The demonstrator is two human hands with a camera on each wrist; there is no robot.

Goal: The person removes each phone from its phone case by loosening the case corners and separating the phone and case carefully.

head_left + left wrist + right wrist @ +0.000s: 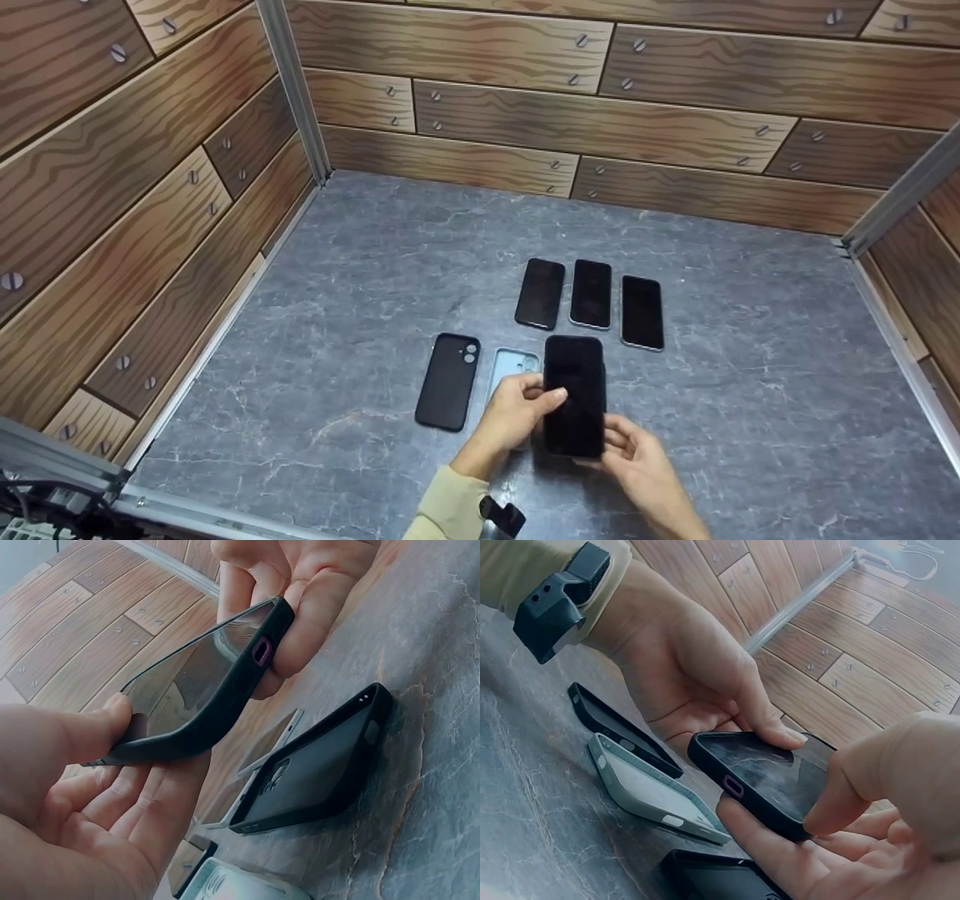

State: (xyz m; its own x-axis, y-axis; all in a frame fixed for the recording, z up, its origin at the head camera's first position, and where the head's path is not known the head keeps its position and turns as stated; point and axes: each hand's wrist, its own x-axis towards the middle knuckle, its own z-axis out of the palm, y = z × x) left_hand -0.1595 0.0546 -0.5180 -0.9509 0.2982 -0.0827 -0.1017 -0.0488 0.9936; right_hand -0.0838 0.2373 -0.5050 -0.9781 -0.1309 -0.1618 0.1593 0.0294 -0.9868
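A phone in a black case [574, 397] is held between both hands above the table, screen up. My left hand [517, 409] grips its left side, thumb over the screen edge and fingers underneath. My right hand [637, 454] holds the lower right corner; in the right wrist view its thumb lies along the edge and its fingers under the case. A purple-edged cutout [733, 786] shows on the case's side. Beneath the left hand lies a light blue phone case [656, 799], partly hidden in the head view. Left of it is an empty black case [448, 382].
Behind the hands, three dark-screened phones lie in a row: left phone [540, 294], middle phone [591, 294], right phone [643, 313]. Another black case [712, 877] lies close under the held phone. Wood-patterned walls [480, 105] border the grey marbled table [360, 300].
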